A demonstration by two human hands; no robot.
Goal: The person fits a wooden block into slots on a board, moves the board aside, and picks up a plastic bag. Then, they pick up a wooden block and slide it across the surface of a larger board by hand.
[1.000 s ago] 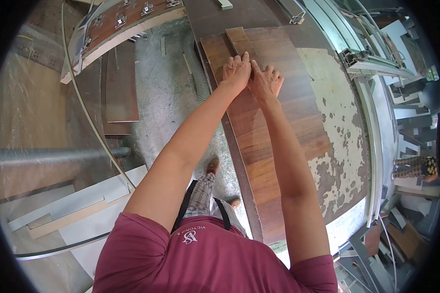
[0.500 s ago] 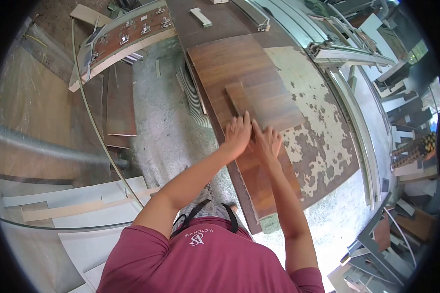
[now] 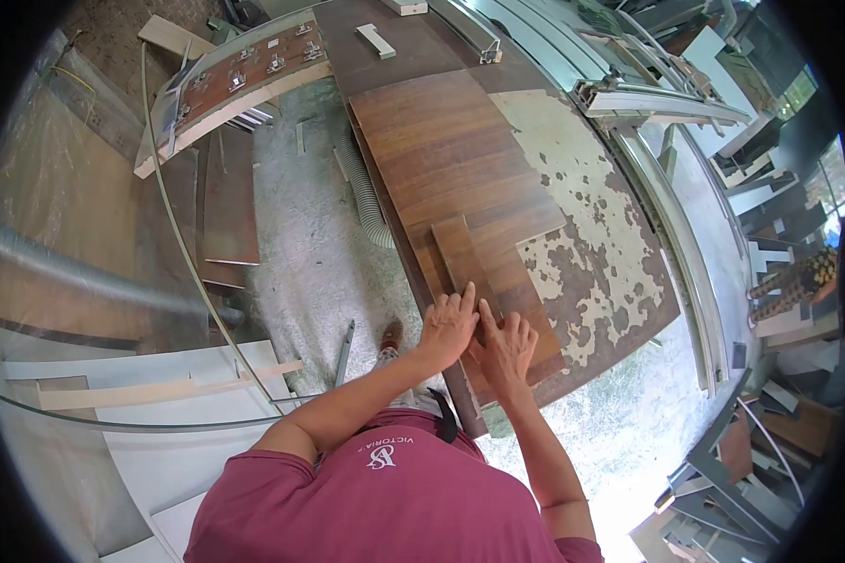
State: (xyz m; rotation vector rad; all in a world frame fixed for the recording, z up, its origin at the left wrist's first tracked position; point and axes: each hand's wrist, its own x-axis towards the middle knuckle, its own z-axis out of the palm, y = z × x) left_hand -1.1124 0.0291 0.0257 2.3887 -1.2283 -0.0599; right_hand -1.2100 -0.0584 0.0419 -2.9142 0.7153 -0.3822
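A narrow dark wood strip (image 3: 462, 251) lies on larger wood-grain boards (image 3: 432, 131) on the worktable. My left hand (image 3: 449, 327) rests at the near end of the strip, with its index finger stretched forward on it. Beside it, my right hand (image 3: 505, 349) lies with its fingers spread, its index finger touching the strip too. The two hands are close together, and neither is wrapped round anything. Part of the strip's near end is hidden under them.
The worktable (image 3: 596, 235) has a peeling, patchy surface. A metal rail (image 3: 681, 253) runs along its right side. Left of it are a ribbed hose (image 3: 368, 192) and a panel with metal hinges (image 3: 253, 70). Another person's patterned sleeve or clothing (image 3: 793, 286) shows far right.
Both hands and the narrow strip have moved down the view, nearer my body. The upper wood-grain board's near corner sits slightly higher in view. A foot now shows beside the table.
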